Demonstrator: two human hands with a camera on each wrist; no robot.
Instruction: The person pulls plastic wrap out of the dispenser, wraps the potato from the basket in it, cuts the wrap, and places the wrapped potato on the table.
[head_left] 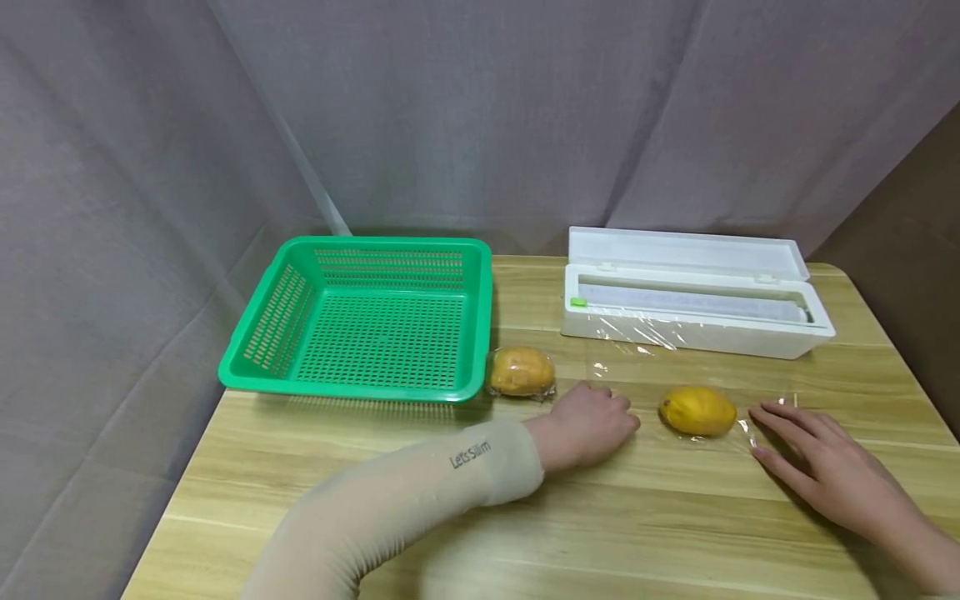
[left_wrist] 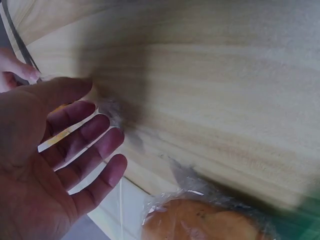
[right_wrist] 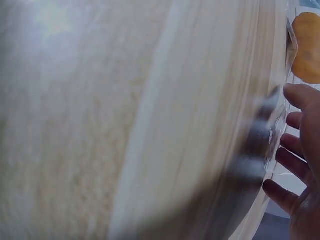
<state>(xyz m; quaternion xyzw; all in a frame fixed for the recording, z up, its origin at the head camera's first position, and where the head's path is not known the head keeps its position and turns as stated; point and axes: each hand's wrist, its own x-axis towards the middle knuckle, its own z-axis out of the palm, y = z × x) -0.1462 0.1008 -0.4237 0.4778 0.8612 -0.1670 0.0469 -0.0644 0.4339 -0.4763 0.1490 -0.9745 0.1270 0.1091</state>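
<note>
Left sleeve (head_left: 408,485): probably "Let's Slim"; right hand (head_left: 832,467) beside fruit (head_left: 699,411).

The left hand (head_left: 588,423) curves loosely; the right hand (head_left: 832,468) spreads.

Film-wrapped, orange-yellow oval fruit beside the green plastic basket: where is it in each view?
Head: the film-wrapped fruit is near centre, just right of the green basket.
Left wrist: bottom edge, partly cut off.
Right wrist: not in it; the yellow oval fruit there is another.
Shared landmark: the bare right hand, at right side, left edge, right edge respectively.
</note>
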